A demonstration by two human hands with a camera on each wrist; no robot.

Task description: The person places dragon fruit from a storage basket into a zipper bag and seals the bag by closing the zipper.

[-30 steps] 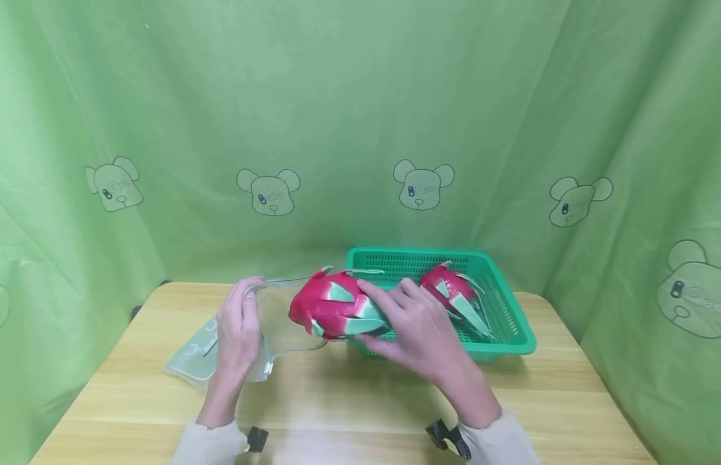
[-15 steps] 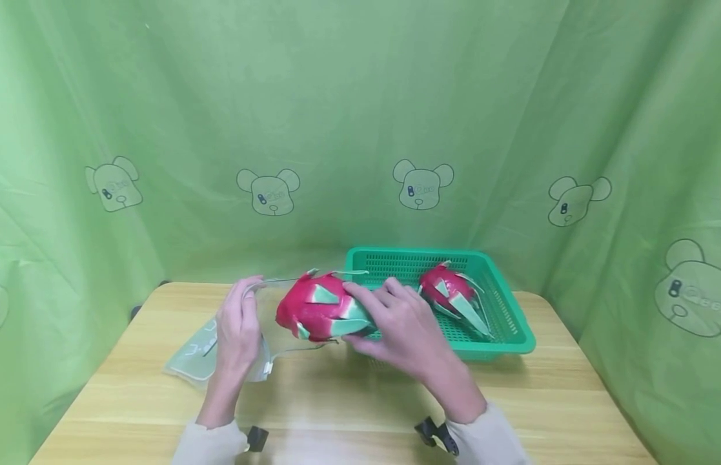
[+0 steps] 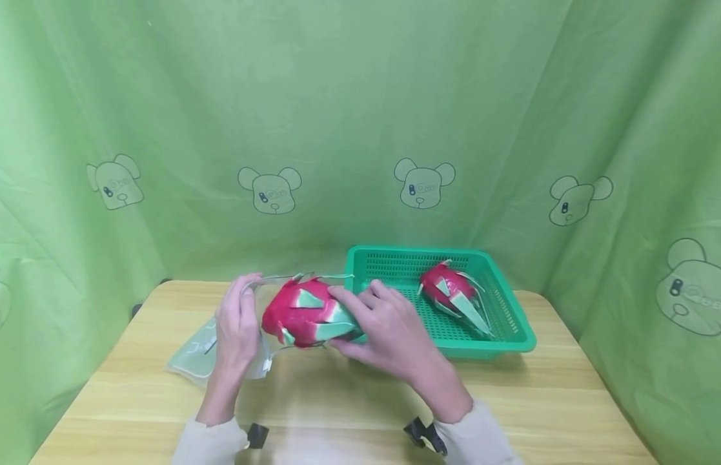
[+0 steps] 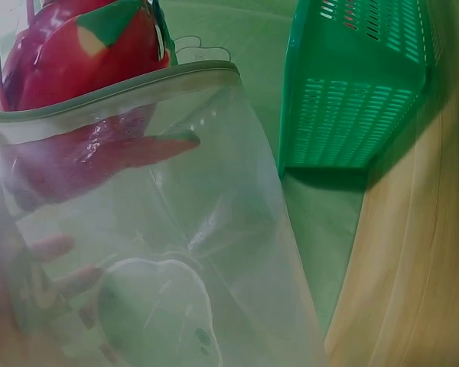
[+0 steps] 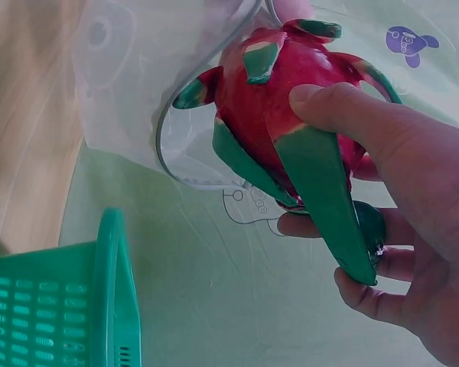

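Note:
My right hand point(image 3: 383, 326) grips a red dragon fruit point(image 3: 304, 312) with green scales, its front end at the mouth of a clear zip bag point(image 3: 215, 345). In the right wrist view my thumb and fingers wrap the dragon fruit point(image 5: 291, 107) and the bag's open rim point(image 5: 164, 153) lies just ahead of it. My left hand point(image 3: 239, 323) pinches the upper edge of the bag and holds the mouth open. The left wrist view looks through the clear bag point(image 4: 161, 252), with the dragon fruit point(image 4: 76, 69) above its zip rim. A second dragon fruit point(image 3: 450, 294) lies in the green basket point(image 3: 511, 329).
The green basket point(image 4: 352, 92) stands at the back right of the wooden table point(image 3: 348, 400). A green curtain with bear prints point(image 3: 424, 184) closes off the back and both sides. Bare tabletop lies in front of my hands.
My right hand has carried the dragon fruit leftward from the basket's front edge to the bag's mouth. The left hand has kept holding the bag open in the same place.

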